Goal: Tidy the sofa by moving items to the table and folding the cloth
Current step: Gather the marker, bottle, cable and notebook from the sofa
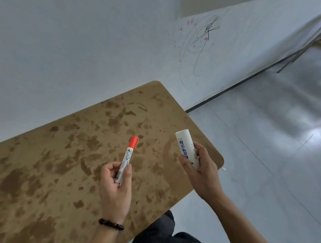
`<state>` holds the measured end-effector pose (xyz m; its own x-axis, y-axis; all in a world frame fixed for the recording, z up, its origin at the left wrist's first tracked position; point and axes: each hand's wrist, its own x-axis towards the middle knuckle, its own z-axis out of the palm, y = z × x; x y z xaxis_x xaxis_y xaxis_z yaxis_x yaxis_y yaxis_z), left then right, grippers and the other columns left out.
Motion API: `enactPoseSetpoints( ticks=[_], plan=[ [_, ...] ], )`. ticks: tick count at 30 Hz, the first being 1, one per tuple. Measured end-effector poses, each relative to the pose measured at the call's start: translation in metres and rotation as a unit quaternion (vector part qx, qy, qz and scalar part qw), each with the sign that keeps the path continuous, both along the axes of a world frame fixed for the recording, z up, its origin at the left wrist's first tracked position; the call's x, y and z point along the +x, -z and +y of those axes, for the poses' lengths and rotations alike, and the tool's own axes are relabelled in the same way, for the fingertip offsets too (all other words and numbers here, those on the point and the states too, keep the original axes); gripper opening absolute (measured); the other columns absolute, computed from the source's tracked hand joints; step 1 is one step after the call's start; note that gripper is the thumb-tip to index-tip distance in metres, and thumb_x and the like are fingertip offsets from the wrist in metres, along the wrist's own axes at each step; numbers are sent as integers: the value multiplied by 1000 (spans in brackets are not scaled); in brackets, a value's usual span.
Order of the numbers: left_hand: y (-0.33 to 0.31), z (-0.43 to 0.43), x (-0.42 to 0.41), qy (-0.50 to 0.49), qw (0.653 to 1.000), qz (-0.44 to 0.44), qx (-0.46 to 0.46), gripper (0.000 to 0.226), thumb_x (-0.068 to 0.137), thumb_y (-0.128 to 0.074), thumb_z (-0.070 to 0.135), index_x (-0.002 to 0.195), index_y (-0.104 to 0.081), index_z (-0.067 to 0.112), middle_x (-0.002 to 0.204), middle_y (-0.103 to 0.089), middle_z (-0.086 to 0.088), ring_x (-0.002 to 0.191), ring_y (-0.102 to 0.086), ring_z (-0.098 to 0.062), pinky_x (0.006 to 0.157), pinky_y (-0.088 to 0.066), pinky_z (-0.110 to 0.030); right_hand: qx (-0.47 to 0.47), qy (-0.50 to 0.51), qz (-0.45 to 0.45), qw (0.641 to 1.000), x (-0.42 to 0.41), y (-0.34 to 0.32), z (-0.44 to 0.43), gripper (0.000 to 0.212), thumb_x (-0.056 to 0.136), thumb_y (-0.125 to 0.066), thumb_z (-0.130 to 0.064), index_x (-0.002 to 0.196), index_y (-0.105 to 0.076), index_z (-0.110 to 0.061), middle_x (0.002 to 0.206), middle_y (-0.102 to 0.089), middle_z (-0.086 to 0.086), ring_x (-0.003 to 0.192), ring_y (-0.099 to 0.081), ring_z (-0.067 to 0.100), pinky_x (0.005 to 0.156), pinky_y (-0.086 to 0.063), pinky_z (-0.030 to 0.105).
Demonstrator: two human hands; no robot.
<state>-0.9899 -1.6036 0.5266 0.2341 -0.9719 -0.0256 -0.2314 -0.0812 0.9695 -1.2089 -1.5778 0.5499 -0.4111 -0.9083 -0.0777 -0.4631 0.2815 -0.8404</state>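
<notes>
My left hand (114,189) grips a white marker with a red cap (127,157), cap pointing up and away, above the brown mottled table (56,162). My right hand (202,171) holds a white tube with blue lettering (187,147) upright over the table's right corner. Both items are held in the air, above the tabletop. A dark bead bracelet sits on my left wrist. The sofa and the cloth are out of sight.
A white wall with scribbled drawings (204,44) stands behind the table. Pale glossy floor (267,144) spreads to the right. Thin furniture legs (300,54) show at the far right. My dark trouser leg (164,235) is at the table's near edge.
</notes>
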Motion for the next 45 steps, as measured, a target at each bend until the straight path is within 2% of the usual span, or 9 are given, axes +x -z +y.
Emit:
enactPoseSetpoints(
  ticks=[3, 11, 15, 19, 22, 26, 30, 38, 45],
  plan=[
    [7, -53, -31, -12, 1000, 3, 9, 16, 86, -64, 40, 94, -53, 32, 77, -63, 4, 54, -54, -5, 46, -44, -15, 8, -25, 38, 999, -27, 1, -49, 40, 89, -62, -55, 121, -39, -62, 105, -57, -38, 95, -60, -8, 67, -50, 9],
    [41, -171, -77, 10, 997, -51, 61, 11, 91, -63, 27, 99, -58, 34, 74, -61, 14, 55, -52, -7, 50, -42, -19, 89, -74, 0, 993, -74, 44, -180, 53, 92, -59, -50, 141, -44, -38, 109, -47, -24, 107, -54, 7, 90, -50, 31],
    [55, -238, -98, -34, 993, -75, 80, 8, 87, -70, 32, 92, -65, 30, 85, -69, 12, 70, -61, -4, 64, -48, -17, 161, -125, -20, 979, -94, 75, -262, 59, 89, -57, -37, 145, -37, -37, 118, -46, -6, 96, -50, -2, 77, -44, 21],
    [68, -306, -118, -39, 989, -99, 103, 12, 90, -66, 35, 92, -67, 24, 83, -72, 7, 81, -65, -4, 74, -50, -20, 158, -125, -6, 979, -114, 94, -351, 63, 82, -70, -42, 136, -41, -27, 112, -55, -10, 93, -55, 6, 67, -41, 20],
    [84, -351, -136, -41, 988, -86, 118, 6, 95, -59, 30, 99, -62, 26, 83, -64, 21, 78, -60, 16, 68, -41, -3, 136, -127, 29, 982, -125, 104, -412, 48, 79, -72, -40, 120, -50, -27, 108, -53, -13, 89, -54, 4, 64, -36, 19],
    [108, -398, -149, -46, 975, -122, 179, 11, 97, -53, 31, 89, -56, 24, 72, -58, 17, 64, -56, 3, 54, -38, -14, 123, -166, 81, 975, -125, 113, -476, 48, 78, -68, -30, 124, -55, -29, 111, -48, -10, 91, -53, 11, 65, -39, 21],
    [126, -437, -159, -38, 966, -164, 198, 11, 92, -61, 30, 94, -56, 21, 74, -56, 19, 63, -55, 12, 55, -34, -5, 103, -207, 123, 965, -118, 117, -513, 60, 74, -66, -24, 129, -43, -29, 103, -55, -14, 87, -52, 15, 67, -40, 28],
    [168, -445, -186, -48, 938, -222, 263, 39, 84, -67, 30, 118, -55, 13, 101, -62, 0, 99, -58, -19, 86, -47, -30, 48, -229, 39, 971, -104, 140, -526, 45, 76, -77, -30, 117, -59, -24, 103, -66, -14, 92, -61, 6, 75, -48, 21],
    [184, -445, -188, -99, 944, -193, 247, 40, 83, -69, 40, 116, -59, 19, 80, -55, 14, 85, -57, -12, 74, -40, -22, 44, -284, 75, 955, -102, 159, -525, 39, 84, -72, -43, 116, -68, -22, 103, -72, -4, 96, -64, 13, 80, -49, 26]
  ],
)
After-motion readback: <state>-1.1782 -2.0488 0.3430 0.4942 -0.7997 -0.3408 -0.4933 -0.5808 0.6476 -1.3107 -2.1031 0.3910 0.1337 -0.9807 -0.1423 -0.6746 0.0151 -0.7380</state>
